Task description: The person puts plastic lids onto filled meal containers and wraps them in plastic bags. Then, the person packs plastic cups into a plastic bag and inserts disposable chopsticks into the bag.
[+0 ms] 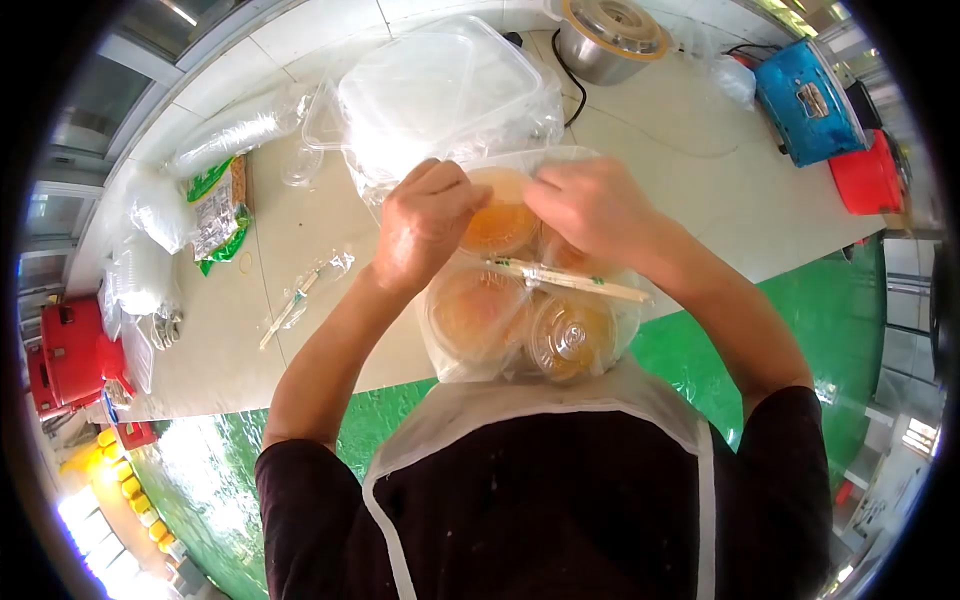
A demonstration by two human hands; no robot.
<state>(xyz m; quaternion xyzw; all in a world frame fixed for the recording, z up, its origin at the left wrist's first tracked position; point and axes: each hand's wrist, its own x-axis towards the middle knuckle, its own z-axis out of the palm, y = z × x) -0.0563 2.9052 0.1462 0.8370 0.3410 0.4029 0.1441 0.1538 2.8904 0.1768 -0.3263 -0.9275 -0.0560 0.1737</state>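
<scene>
In front of my body, a translucent plastic bag [535,280] holds several round lidded tubs with orange-brown contents. One tub [570,338] has a clear embossed lid at the near right; another tub [498,225] shows between my hands. Wrapped chopsticks [575,280] lie across the tubs. My left hand [428,218] is closed with fingers curled at the bag's far left side, pinching its edge. Opposite it, my right hand [588,205], slightly blurred, has its fingers closed on the bag's upper right part. Exactly how much film each hand grips is hidden.
Clear plastic lids [440,85] are stacked at the back of the counter, near a steel pot [612,40] with a cord. A green packet [222,212] and wrapped chopsticks [300,300] lie left. At right stand a blue box [808,100] and a red container [866,178].
</scene>
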